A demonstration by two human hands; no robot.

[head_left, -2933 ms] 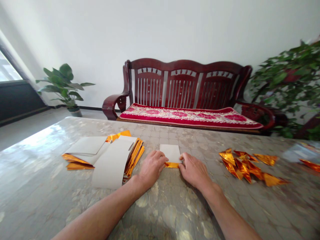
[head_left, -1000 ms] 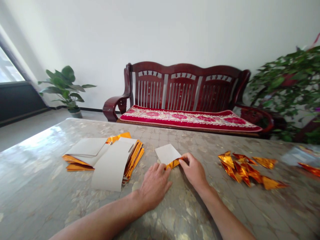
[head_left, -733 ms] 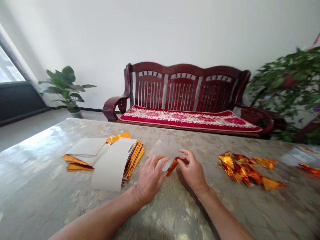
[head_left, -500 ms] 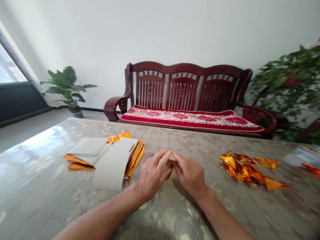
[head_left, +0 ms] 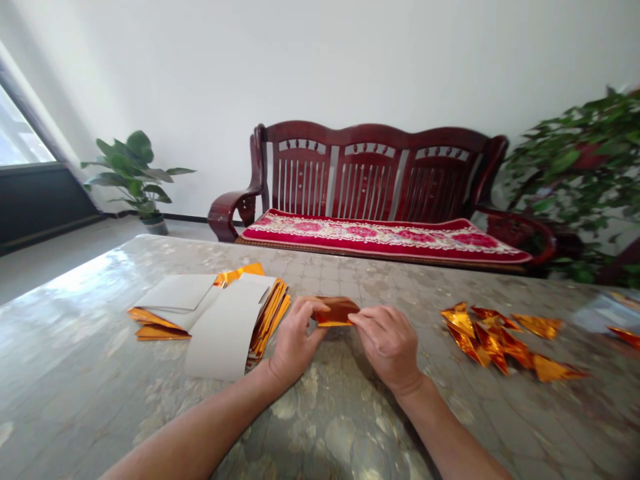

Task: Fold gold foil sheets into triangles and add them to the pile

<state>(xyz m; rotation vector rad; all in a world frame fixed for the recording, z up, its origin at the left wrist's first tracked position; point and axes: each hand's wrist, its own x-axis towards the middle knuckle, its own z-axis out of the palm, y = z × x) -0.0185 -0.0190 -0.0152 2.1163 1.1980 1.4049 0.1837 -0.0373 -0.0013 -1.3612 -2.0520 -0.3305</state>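
Between my two hands is a piece of shiny orange-gold foil paper [head_left: 339, 313], folded into a short strip. My left hand [head_left: 299, 335] pinches its left end between thumb and fingers. At the opposite end, my right hand [head_left: 389, 340] grips the lower right corner with thumb and forefinger. To the left lies a stack of foil paper [head_left: 220, 340], grey-white backs up and gold edges showing along its right side. Several folded gold foil pieces [head_left: 500, 340] with pointed ends lie in a loose heap to the right.
A patterned glossy cover spreads over the table [head_left: 320, 427]. Near its right edge lies a clear plastic bag [head_left: 603, 313] with a gold piece beside it. Behind stands a dark red wooden bench [head_left: 370, 173] with a red floral cushion, flanked by potted plants [head_left: 135, 173].
My hands have moved apart from fingertips meeting over the foil paper. The strip now shows stretched between them, its shiny gold side visible.
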